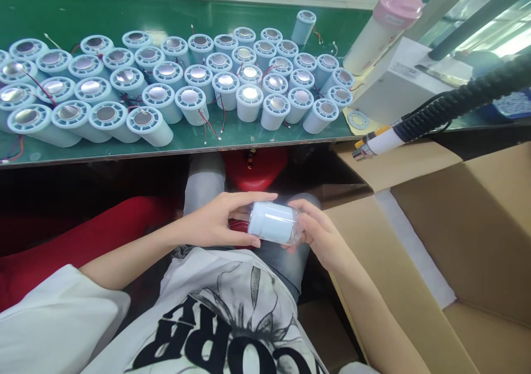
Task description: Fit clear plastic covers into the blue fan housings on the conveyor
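A light blue cylinder (274, 222) in clear plastic film lies on its side between my two hands, above my lap. My left hand (226, 219) holds its left end, thumb below and fingers above. At the other end, the fingers of my right hand (317, 230) pinch the crinkled film. Many similar blue cylinders (248, 103) with round silver centres stand in rows on the green bench, several with thin red wires and small white plugs. One more (304, 28) stands apart at the back.
An open cardboard box (398, 274) is at the right, beside my right forearm. Above it hangs a black ribbed hose (464, 100) with a metal tip. A pink-lidded bottle (379, 31) and a white unit (409, 83) stand at the bench's right end. A red stool (255, 169) is under the bench.
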Motion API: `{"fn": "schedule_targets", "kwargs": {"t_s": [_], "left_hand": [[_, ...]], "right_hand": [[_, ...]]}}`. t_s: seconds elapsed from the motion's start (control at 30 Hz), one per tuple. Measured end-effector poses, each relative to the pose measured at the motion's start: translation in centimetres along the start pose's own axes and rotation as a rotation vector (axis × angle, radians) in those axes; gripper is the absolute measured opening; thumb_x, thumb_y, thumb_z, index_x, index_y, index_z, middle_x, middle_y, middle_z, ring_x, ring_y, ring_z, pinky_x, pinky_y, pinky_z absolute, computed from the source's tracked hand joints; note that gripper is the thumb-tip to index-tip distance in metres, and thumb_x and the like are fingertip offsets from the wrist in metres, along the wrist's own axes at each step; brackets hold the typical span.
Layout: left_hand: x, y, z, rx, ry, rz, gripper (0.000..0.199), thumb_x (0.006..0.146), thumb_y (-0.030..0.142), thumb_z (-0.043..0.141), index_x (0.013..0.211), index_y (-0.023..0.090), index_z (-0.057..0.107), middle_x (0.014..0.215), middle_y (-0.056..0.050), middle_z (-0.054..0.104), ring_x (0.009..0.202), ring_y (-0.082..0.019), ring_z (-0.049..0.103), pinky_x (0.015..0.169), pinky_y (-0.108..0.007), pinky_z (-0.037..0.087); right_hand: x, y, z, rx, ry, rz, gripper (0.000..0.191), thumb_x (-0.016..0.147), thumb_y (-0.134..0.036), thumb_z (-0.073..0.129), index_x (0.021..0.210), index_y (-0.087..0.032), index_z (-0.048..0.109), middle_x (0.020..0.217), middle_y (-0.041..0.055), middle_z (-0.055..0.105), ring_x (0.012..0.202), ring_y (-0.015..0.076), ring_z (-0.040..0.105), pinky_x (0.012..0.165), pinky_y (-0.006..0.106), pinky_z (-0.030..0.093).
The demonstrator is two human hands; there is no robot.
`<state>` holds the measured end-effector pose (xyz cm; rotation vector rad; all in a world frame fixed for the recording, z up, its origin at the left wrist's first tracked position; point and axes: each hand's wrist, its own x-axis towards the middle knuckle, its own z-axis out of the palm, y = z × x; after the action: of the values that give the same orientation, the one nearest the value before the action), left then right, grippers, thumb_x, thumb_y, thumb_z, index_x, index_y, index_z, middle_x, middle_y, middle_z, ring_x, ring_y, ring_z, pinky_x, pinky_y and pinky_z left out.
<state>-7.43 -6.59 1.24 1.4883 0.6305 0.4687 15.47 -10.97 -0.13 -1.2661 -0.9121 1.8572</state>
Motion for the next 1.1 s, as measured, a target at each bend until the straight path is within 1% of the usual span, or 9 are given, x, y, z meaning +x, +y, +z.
{"fn": "schedule_targets", "kwargs": {"t_s": [0.23, 0.33, 0.43, 0.57, 0.73, 0.83, 0.93, 1.0, 1.1], "left_hand": [[-0.7, -0.2, -0.6, -0.045, 0.145, -0.062, 0.061, 0.072, 0.024, 0.076, 0.127, 0.021, 0.050, 0.119, -0.009, 0.061, 0.103, -0.021, 0.064, 0.087, -0.031, 0.056], [-1.1, -0.1, -0.6, -0.017, 0.164, -0.047, 0.058, 0.071, 0.025, 0.076, 0.123, 0.020, 0.051, 0.115, -0.008, 0.061, 0.100, -0.021, 0.064, 0.084, -0.030, 0.056], [-1.4, 0.1, -0.7, 0.061, 0.179, -0.009, 0.057, 0.070, 0.025, 0.076, 0.122, 0.020, 0.053, 0.118, -0.009, 0.060, 0.104, -0.023, 0.062, 0.087, -0.032, 0.055], [-1.6, 0.4, -1.0, 0.101, 0.153, 0.006, 0.062, 0.071, 0.024, 0.076, 0.128, 0.021, 0.052, 0.127, -0.011, 0.057, 0.111, -0.024, 0.060, 0.092, -0.034, 0.053], [-0.6, 0.2, -1.7, -0.013, 0.079, -0.034, 0.073, 0.070, 0.023, 0.078, 0.135, 0.024, 0.047, 0.137, -0.011, 0.052, 0.117, -0.025, 0.058, 0.095, -0.035, 0.052], [2.0, -0.5, -2.2, -0.099, 0.063, -0.019, 0.076, 0.069, 0.021, 0.078, 0.138, 0.023, 0.045, 0.140, -0.013, 0.050, 0.121, -0.026, 0.056, 0.100, -0.038, 0.048], [6.5, -0.9, -2.6, -0.173, 0.039, 0.018, 0.075, 0.068, 0.020, 0.078, 0.136, 0.019, 0.047, 0.139, -0.015, 0.051, 0.122, -0.027, 0.055, 0.101, -0.041, 0.046], [10.1, -0.9, -2.5, -0.193, -0.014, 0.020, 0.072, 0.067, 0.019, 0.079, 0.134, 0.016, 0.050, 0.135, -0.016, 0.054, 0.120, -0.027, 0.056, 0.102, -0.043, 0.044], [14.7, -0.7, -1.7, -0.168, -0.150, 0.009, 0.071, 0.065, 0.018, 0.080, 0.131, 0.015, 0.053, 0.129, -0.015, 0.059, 0.115, -0.025, 0.059, 0.103, -0.044, 0.042]], "right_hand": [[0.0, 0.3, -0.7, 0.044, 0.121, -0.067, 0.042, 0.078, -0.056, 0.060, 0.095, -0.019, 0.053, 0.068, 0.0015, 0.067, 0.045, 0.0145, 0.062, 0.038, 0.023, 0.049], [0.1, 0.5, -0.4, 0.040, 0.080, -0.085, 0.043, 0.077, -0.057, 0.062, 0.096, -0.020, 0.052, 0.070, 0.0009, 0.067, 0.048, 0.0143, 0.062, 0.040, 0.023, 0.050], [0.2, 0.5, 0.2, 0.010, 0.034, -0.118, 0.044, 0.076, -0.057, 0.063, 0.098, -0.021, 0.051, 0.075, 0.0013, 0.066, 0.051, 0.0146, 0.063, 0.042, 0.025, 0.052], [-0.1, 0.4, 0.6, -0.028, 0.020, -0.154, 0.043, 0.077, -0.056, 0.064, 0.101, -0.023, 0.051, 0.077, 0.0004, 0.065, 0.054, 0.0142, 0.063, 0.047, 0.027, 0.055], [0.4, 0.6, 0.4, 0.017, 0.036, -0.142, 0.043, 0.077, -0.055, 0.066, 0.101, -0.022, 0.053, 0.079, 0.0007, 0.066, 0.054, 0.0144, 0.064, 0.046, 0.026, 0.054], [1.7, 1.1, -0.3, 0.155, 0.114, -0.133, 0.044, 0.073, -0.055, 0.069, 0.098, -0.022, 0.053, 0.075, -0.0001, 0.067, 0.052, 0.0150, 0.064, 0.043, 0.025, 0.051], [3.1, 1.6, -1.6, 0.254, 0.226, -0.192, 0.046, 0.072, -0.059, 0.067, 0.097, -0.023, 0.051, 0.075, -0.0008, 0.067, 0.051, 0.0146, 0.063, 0.044, 0.025, 0.050], [3.8, 1.7, -2.9, 0.278, 0.285, -0.259, 0.046, 0.075, -0.061, 0.061, 0.099, -0.024, 0.050, 0.076, -0.0012, 0.066, 0.053, 0.0134, 0.062, 0.047, 0.024, 0.050], [4.1, 1.5, -5.0, 0.329, 0.340, -0.336, 0.044, 0.077, -0.060, 0.059, 0.100, -0.023, 0.051, 0.079, -0.0004, 0.067, 0.055, 0.0130, 0.062, 0.050, 0.025, 0.051]]}}
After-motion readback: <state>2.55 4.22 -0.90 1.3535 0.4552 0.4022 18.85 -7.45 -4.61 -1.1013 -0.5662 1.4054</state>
